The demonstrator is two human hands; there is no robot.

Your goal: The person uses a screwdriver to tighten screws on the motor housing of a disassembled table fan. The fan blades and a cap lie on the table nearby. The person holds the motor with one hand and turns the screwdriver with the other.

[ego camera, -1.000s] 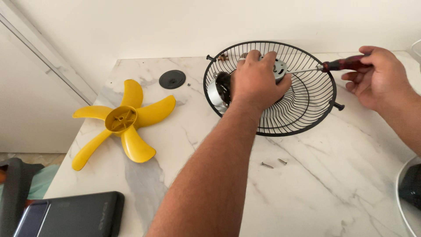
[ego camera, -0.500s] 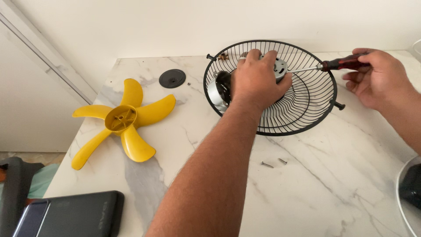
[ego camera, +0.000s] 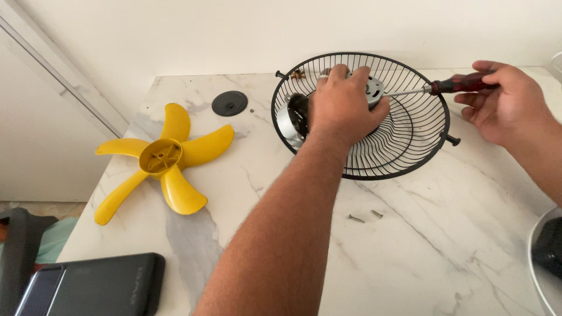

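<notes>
Sat toward the far right of the marble table (ego camera: 410, 246): a black wire fan guard (ego camera: 410, 152) with a silvery fan motor (ego camera: 293, 120) at its centre, tilted, lower rim on the stone. Left hand (ego camera: 345, 105) curled closed over the top of the motor, fingers wrapped round the housing. Right hand (ego camera: 506, 105) closed round the dark red handle of a screwdriver (ego camera: 462, 83), shaft running left to the motor's face beside the left fingers.

Judged stiff and fairly heavy at the motor, light and springy in the thin wires; likely to rock on its curved rim unless held. Best gripped by the motor housing, as here, or by the thick outer ring, not the fine spokes.

Held inside the guard's bowl: only the motor. Two small screws (ego camera: 363, 216) lay loose on the table near the guard. Left of it, a yellow fan blade (ego camera: 161, 161) and a round black cap (ego camera: 229, 103). At the near left, a dark flat device (ego camera: 93, 287).
</notes>
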